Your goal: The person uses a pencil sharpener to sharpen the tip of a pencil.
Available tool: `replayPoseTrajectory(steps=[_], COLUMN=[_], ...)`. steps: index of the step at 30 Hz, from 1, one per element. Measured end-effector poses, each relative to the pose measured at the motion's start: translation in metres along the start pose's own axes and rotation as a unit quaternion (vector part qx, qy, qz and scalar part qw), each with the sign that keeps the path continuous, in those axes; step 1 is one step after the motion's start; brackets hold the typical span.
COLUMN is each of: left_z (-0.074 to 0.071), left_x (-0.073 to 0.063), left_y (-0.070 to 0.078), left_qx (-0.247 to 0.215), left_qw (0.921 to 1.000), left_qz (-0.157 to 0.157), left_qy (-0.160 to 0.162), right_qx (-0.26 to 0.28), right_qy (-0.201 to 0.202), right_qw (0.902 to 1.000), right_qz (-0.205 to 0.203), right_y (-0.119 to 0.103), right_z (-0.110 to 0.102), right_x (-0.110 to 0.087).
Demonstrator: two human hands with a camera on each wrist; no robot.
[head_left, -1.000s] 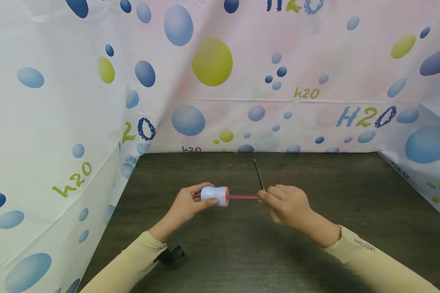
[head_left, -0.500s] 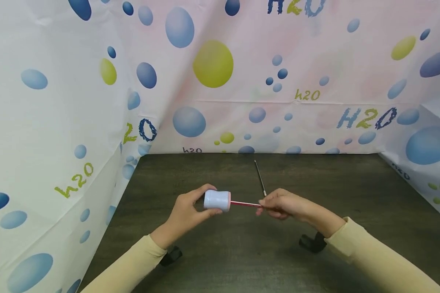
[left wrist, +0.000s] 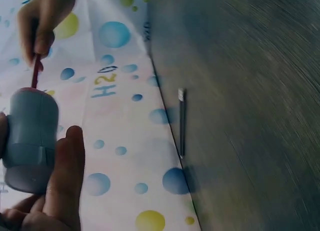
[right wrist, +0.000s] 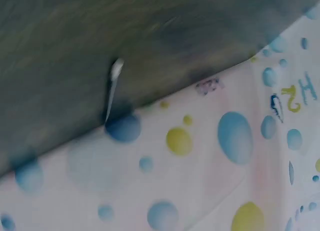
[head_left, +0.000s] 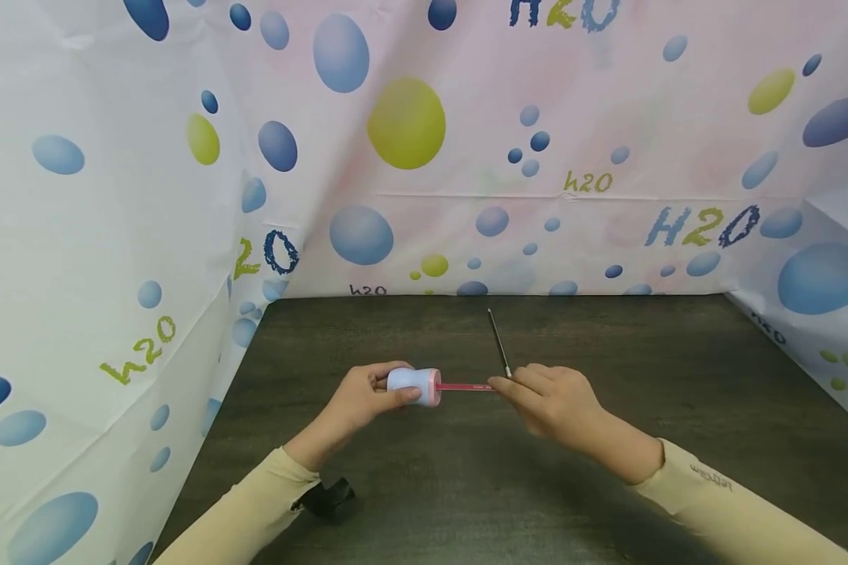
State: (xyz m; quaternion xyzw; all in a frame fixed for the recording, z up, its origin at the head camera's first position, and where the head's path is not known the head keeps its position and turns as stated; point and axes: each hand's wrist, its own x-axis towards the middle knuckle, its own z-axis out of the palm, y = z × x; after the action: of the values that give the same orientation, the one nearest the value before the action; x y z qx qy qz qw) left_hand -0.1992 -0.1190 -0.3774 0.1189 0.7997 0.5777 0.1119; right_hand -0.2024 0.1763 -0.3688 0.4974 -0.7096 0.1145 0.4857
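Observation:
My left hand point(head_left: 356, 400) grips a light blue pencil sharpener point(head_left: 408, 386) with a pink end, held on its side above the table. From that end a red pencil point(head_left: 462, 387) sticks out to the right, its tip hidden inside. My right hand point(head_left: 554, 404) pinches the pencil's other end. In the left wrist view, the sharpener point(left wrist: 34, 131) sits between thumb and fingers, with the red pencil point(left wrist: 35, 73) running up to the right hand point(left wrist: 42, 21). The right wrist view shows neither the right hand nor the red pencil.
A dark pencil point(head_left: 498, 342) with a pale end lies on the dark wooden table point(head_left: 629, 345), beyond my right hand. White sheeting point(head_left: 466, 165) with blue and green dots walls the back and sides. A black strap point(head_left: 327, 498) hangs by my left wrist.
My right hand rolled over half a second ago and has turned back, still pinching the red pencil. My left hand and the sharpener tilted slightly and returned. The dark pencil stays put.

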Motion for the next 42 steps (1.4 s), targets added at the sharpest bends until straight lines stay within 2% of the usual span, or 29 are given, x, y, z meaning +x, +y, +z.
replayPoseTrajectory(steps=[2, 4, 5, 6, 7, 8, 9, 11, 12, 13, 14, 15, 16, 17, 18, 20, 21, 22, 23, 24, 25, 27, 30, 34, 37, 38, 39, 40, 42], left_z=[0.002, 0.005, 0.007, 0.01, 0.011, 0.012, 0.013, 0.013, 0.012, 0.012, 0.012, 0.011, 0.011, 0.011, 0.011, 0.009, 0.008, 0.006, 0.004, 0.002, 0.0, -0.003, -0.004, 0.0, 0.006, 0.008, 0.009, 0.01, 0.011], left_x=[-0.002, -0.004, -0.006, -0.007, -0.008, -0.01, -0.011, -0.012, -0.012, -0.013, -0.013, -0.013, -0.014, -0.014, -0.014, -0.013, -0.012, -0.01, -0.009, -0.007, -0.006, -0.004, -0.004, -0.007, -0.01, -0.011, -0.011, -0.011, -0.01], left_y=[-0.001, -0.004, -0.005, -0.008, -0.01, -0.013, -0.015, -0.02, -0.021, -0.022, -0.022, -0.022, -0.02, -0.018, -0.016, -0.01, -0.008, -0.005, -0.003, -0.001, 0.0, 0.002, 0.004, 0.003, -0.002, -0.004, -0.007, -0.009, -0.014], left_qx=[0.034, 0.076, 0.097, 0.119, 0.151, 0.183, 0.217, 0.278, 0.298, 0.311, 0.31, 0.306, 0.292, 0.271, 0.24, 0.162, 0.121, 0.076, 0.038, 0.003, -0.021, -0.046, -0.021, 0.057, 0.114, 0.141, 0.174, 0.208, 0.265], left_qw=[0.999, 0.9942, 0.9895, 0.9823, 0.9703, 0.9532, 0.9312, 0.8784, 0.856, 0.8414, 0.8389, 0.8457, 0.863, 0.8859, 0.9133, 0.9612, 0.9771, 0.9884, 0.9946, 0.9974, 0.9983, 0.9984, 0.9997, 0.9973, 0.9857, 0.9765, 0.9628, 0.9448, 0.904], left_qz=[0.025, 0.064, 0.093, 0.128, 0.17, 0.22, 0.271, 0.364, 0.396, 0.416, 0.422, 0.413, 0.388, 0.353, 0.306, 0.197, 0.145, 0.096, 0.057, 0.026, 0.003, -0.019, -0.01, 0.032, 0.096, 0.134, 0.177, 0.223, 0.302], left_qy=[0.014, 0.04, 0.053, 0.068, 0.083, 0.098, 0.111, 0.137, 0.146, 0.15, 0.148, 0.145, 0.139, 0.132, 0.121, 0.105, 0.097, 0.089, 0.079, 0.067, 0.055, 0.026, 0.002, 0.033, 0.078, 0.092, 0.107, 0.121, 0.145], right_qx=[0.028, 0.077, 0.118, 0.167, 0.219, 0.278, 0.337, 0.437, 0.472, 0.498, 0.513, 0.519, 0.516, 0.503, 0.479, 0.383, 0.316, 0.24, 0.161, 0.083, 0.017, -0.05, -0.072, -0.044, 0.039, 0.098, 0.172, 0.25, 0.376], right_qy=[-0.022, -0.071, -0.11, -0.153, -0.199, -0.243, -0.282, -0.341, -0.36, -0.373, -0.38, -0.382, -0.379, -0.37, -0.356, -0.315, -0.287, -0.251, -0.207, -0.156, -0.098, -0.014, 0.046, 0.024, -0.073, -0.123, -0.181, -0.237, -0.32], right_qw=[0.9987, 0.9893, 0.9759, 0.9536, 0.9212, 0.8762, 0.8177, 0.6857, 0.6296, 0.5866, 0.5591, 0.5521, 0.5685, 0.6003, 0.646, 0.7791, 0.8457, 0.9036, 0.9471, 0.9767, 0.9929, 0.9986, 0.9957, 0.9987, 0.9909, 0.9752, 0.9443, 0.8948, 0.7642], right_qz=[0.037, 0.102, 0.148, 0.198, 0.252, 0.31, 0.372, 0.472, 0.501, 0.519, 0.529, 0.53, 0.516, 0.499, 0.476, 0.383, 0.32, 0.251, 0.185, 0.122, 0.066, -0.007, -0.036, 0.011, 0.107, 0.156, 0.214, 0.284, 0.415], right_y=[-0.001, -0.002, -0.002, -0.001, -0.001, 0.001, 0.003, 0.008, 0.011, 0.013, 0.015, 0.017, 0.017, 0.017, 0.015, 0.012, 0.009, 0.007, 0.006, 0.005, 0.004, 0.004, 0.005, 0.002, -0.002, -0.002, -0.001, 0.0, 0.006], right_z=[0.0, -0.004, -0.006, -0.009, -0.011, -0.014, -0.016, -0.017, -0.017, -0.016, -0.015, -0.014, -0.014, -0.014, -0.013, -0.012, -0.012, -0.01, -0.009, -0.007, -0.004, 0.001, 0.007, 0.008, 0.0, -0.003, -0.006, -0.01, -0.016], right_x=[0.001, 0.003, 0.004, 0.006, 0.008, 0.009, 0.011, 0.011, 0.011, 0.01, 0.009, 0.008, 0.007, 0.006, 0.006, 0.004, 0.003, 0.002, 0.001, 0.0, -0.001, -0.001, -0.001, 0.001, 0.003, 0.005, 0.006, 0.008, 0.011])
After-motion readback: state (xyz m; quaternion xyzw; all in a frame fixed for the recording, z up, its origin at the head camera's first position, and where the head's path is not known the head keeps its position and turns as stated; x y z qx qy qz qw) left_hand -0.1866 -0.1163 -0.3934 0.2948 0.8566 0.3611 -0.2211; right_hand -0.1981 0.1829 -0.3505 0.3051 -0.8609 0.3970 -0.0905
